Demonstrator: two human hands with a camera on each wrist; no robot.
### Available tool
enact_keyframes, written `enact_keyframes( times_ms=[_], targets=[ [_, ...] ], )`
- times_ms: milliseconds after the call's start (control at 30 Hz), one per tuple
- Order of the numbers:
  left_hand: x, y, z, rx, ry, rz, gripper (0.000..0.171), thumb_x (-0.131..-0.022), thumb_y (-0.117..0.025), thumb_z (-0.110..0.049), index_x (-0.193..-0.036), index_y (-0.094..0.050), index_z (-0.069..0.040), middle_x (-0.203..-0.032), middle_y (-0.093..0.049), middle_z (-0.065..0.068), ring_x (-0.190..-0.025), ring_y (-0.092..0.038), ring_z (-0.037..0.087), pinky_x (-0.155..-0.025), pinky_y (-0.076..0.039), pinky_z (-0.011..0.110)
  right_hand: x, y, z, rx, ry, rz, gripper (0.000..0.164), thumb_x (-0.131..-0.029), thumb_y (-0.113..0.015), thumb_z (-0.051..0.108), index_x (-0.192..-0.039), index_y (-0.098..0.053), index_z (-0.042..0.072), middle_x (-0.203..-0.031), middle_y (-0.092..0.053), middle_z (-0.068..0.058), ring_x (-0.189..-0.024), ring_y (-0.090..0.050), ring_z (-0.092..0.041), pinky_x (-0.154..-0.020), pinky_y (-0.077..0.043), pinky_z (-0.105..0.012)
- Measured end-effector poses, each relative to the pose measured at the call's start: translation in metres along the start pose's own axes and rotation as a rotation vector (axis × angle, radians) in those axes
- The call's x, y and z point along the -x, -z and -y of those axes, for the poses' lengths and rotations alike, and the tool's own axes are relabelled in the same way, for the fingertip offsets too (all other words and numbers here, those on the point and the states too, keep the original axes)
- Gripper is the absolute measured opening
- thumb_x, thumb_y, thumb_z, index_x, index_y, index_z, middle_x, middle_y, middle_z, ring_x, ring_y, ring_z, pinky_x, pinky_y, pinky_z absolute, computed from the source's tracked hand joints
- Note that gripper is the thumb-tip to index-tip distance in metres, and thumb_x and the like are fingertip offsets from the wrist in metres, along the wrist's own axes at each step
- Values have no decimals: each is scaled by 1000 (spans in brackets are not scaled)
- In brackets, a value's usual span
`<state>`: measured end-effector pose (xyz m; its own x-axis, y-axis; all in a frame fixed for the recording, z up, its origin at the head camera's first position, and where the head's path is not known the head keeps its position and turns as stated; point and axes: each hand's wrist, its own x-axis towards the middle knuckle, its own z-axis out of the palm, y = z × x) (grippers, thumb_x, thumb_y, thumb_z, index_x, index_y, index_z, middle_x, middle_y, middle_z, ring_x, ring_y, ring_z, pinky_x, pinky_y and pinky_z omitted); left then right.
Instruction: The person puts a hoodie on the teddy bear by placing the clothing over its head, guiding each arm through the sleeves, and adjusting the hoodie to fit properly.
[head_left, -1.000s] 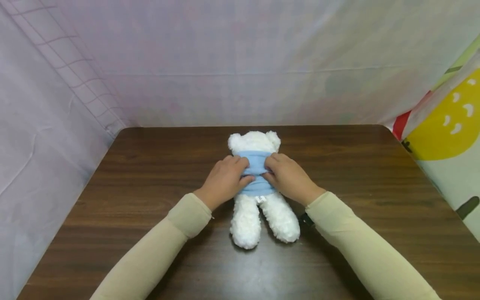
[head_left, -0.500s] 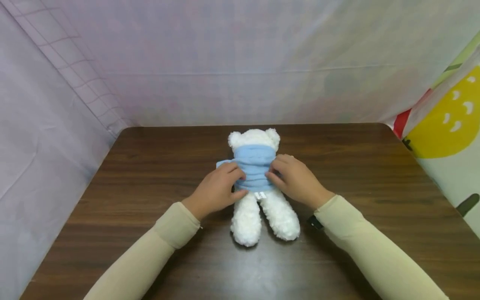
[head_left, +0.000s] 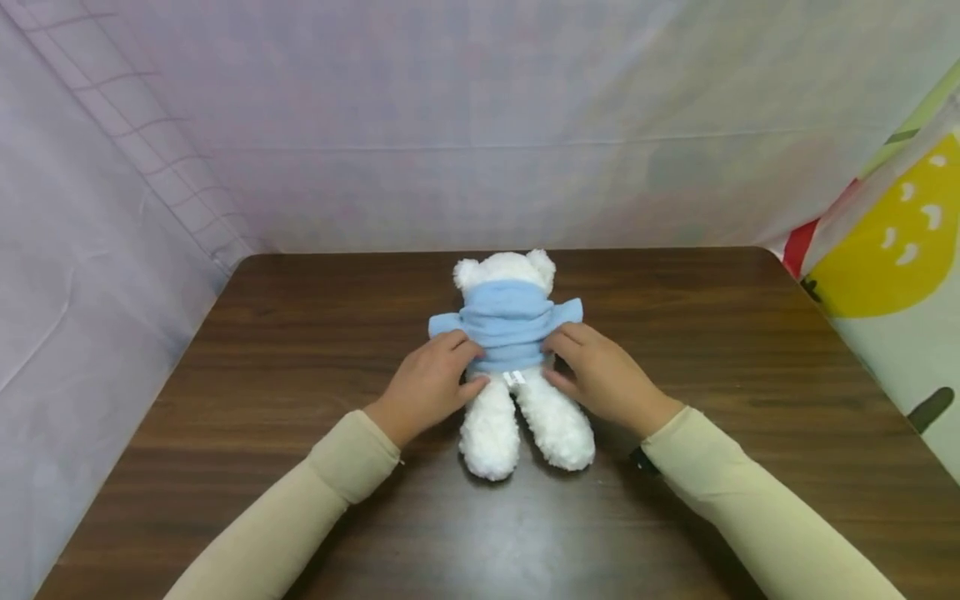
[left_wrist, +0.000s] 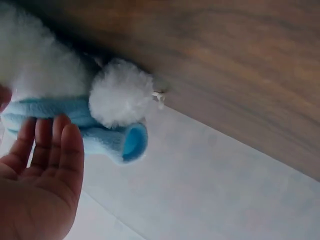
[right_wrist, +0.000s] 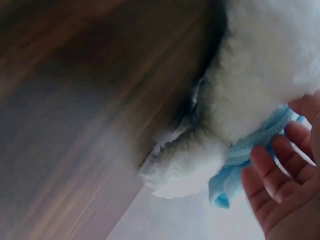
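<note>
A white plush bear (head_left: 487, 433) lies on the table, head away from me and legs toward me. A small blue shirt (head_left: 507, 321) covers its back, both sleeves sticking out sideways. In the left wrist view, the bear's fluffy arm (left_wrist: 121, 93) is outside the shirt, beside a hollow sleeve end (left_wrist: 134, 142). My left hand (head_left: 435, 375) rests at the shirt's lower left edge, fingertips against the fabric. On the other side, my right hand (head_left: 603, 371) touches the lower right edge with loosely bent fingers. A white tag (head_left: 514, 378) shows below the hem.
The dark wood table (head_left: 300, 333) reaches back to a pale hanging cloth (head_left: 480, 125). A cloth with a yellow print (head_left: 892, 233) hangs at the right. Cream sleeves cover both forearms.
Both hands have let go of the bunched shirt and moved down and outward to its lower sides. The shirt has spread toward the head, its left sleeve showing first, then the right.
</note>
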<state>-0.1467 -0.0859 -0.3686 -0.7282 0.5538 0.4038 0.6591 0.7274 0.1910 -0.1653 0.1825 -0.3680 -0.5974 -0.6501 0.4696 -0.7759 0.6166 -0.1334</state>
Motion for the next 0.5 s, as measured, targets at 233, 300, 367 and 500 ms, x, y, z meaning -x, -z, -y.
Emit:
enact_keyframes(
  times_ms=[233,300,367,500],
  targets=[
    [4,1,2,0,-10,41,34,-92,-70,-20,-121,-66,-1,-123,-61,11,-116,-56,26,-96,-48,36,2,5,-1,-54,-19,144,36,-91,-71,19,-119,-64,-2,-126,-55,-17,-116,-56,-30,-96,-47,-44],
    [5,1,3,4,-17,74,31,-93,-69,-20,-118,-67,-3,-121,-62,10,-117,-55,26,-98,-46,36,3,6,-1,-63,5,180,32,-91,-69,19,-117,-65,-2,-125,-55,-16,-113,-56,-28,-94,-49,-43],
    [4,0,4,12,-18,104,24,-93,-67,-21,-112,-68,-6,-114,-64,7,-113,-56,24,-97,-46,36,2,4,-1,-61,27,191,28,-92,-68,19,-113,-67,0,-119,-57,-14,-106,-57,-26,-90,-49,-42],
    [1,-3,6,2,-8,142,11,-93,-65,-23,-97,-62,-13,-92,-61,-1,-96,-56,19,-84,-47,33,1,-1,0,-62,7,215,24,-92,-65,22,-109,-65,4,-105,-59,-7,-95,-55,-21,-83,-49,-39]
  ],
)
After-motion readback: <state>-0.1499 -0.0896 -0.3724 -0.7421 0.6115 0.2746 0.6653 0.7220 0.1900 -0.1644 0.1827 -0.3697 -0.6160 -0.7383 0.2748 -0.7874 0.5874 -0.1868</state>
